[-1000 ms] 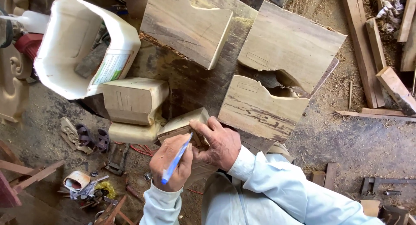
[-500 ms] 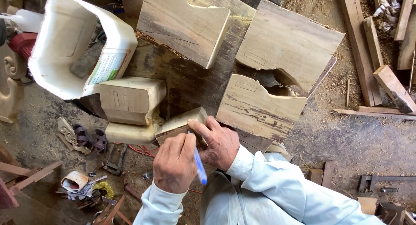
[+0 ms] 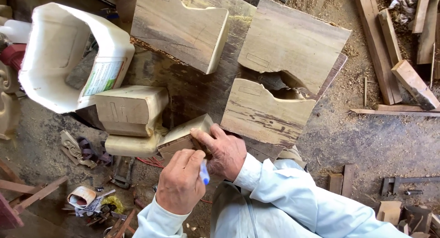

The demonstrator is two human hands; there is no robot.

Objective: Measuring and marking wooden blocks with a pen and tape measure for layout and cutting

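Low in the middle of the head view, both hands met over a small wooden block (image 3: 183, 136) at the near edge of the dark workbench (image 3: 192, 89). The right hand (image 3: 224, 151) was clamped on the block, fingers spread across its top corner and pinning it in place. The left hand (image 3: 181, 187) was curled tight around a blue pen (image 3: 204, 173).

And the pen was the change. A second back it stuck up and out of the fist, well clear of the wood. Half a second back it had swung over to point down and to the right. At this moment only a short blue-and-white stub showed, tucked between the two hands and just beside the block. So the pen had come in close to the wood, though whether its tip touched the surface I could not tell, since the knuckles hid it. The block itself had barely shifted through all that.

Up in the upper left of the frame lay the one container, a cut-open white plastic jug (image 3: 50, 45), on its side with its mouth toward the camera. Something dark and grey sat inside, possibly tools, too shadowed to name. Just below it stood a pale rounded block (image 3: 130, 109). Three larger shaped slabs (image 3: 183, 29) lay across the upper middle of the bench.
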